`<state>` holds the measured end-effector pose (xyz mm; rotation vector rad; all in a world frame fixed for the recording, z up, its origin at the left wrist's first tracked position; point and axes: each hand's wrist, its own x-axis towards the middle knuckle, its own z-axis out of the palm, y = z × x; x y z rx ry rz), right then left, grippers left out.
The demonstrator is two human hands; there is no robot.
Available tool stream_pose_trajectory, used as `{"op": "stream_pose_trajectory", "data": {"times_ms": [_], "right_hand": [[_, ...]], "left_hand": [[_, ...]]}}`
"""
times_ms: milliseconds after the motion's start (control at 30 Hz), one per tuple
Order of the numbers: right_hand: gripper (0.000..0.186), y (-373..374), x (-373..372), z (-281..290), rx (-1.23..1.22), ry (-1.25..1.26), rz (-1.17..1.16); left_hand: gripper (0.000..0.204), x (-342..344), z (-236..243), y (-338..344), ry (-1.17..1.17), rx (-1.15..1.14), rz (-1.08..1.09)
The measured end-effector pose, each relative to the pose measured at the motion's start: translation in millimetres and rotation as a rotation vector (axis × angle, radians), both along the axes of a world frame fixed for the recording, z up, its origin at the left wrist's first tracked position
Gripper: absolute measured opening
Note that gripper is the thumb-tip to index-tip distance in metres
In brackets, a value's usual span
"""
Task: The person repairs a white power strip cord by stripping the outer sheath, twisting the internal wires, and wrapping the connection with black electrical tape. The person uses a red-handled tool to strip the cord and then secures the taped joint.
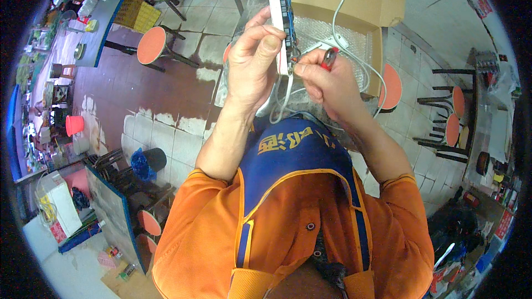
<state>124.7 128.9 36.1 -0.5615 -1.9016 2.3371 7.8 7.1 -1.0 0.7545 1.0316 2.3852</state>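
Observation:
My left hand (256, 58) is closed round an opened power strip (272, 0), held up lengthwise in front of me. Its white casing faces left; dark parts and blue wire show along the right side. At the strip's lower end my right hand (328, 77) pinches with thumb and forefinger, and what lies between the fingertips is too small to make out. A red-and-black handled tool (328, 58) is held in that same hand, its working end hidden. From the strip's lower end a white cable (287, 97) hangs in a loop above my blue apron (288, 144).
Beyond my hands stands an open cardboard box (360, 3) with bubble wrap (316, 19) in it. A white plug (337, 41) and cable lie over the box. Round orange stools (151, 45) stand on the tiled floor (188, 105), with tables at both sides.

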Motion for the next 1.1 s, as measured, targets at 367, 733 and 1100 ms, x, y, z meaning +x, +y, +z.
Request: {"op": "stream_pose_trajectory", "data": {"times_ms": [367,733,1100], "right_hand": [[0.036,-1.7,12.0,-10.4,0.887,0.412,-0.217],[0.021,0.2,-2.7,-21.0,1.184,0.543,-0.180],[0.018,-2.4,-6.0,-7.9,-0.206,-0.077,-0.103]], "left_hand": [[0.020,-3.5,1.1,-2.3,-0.031,0.043,0.010],[0.018,-3.3,-4.7,-0.1,-0.028,0.032,-0.013],[0.015,0.4,-13.5,4.7,-0.206,0.001,-0.035]]}}
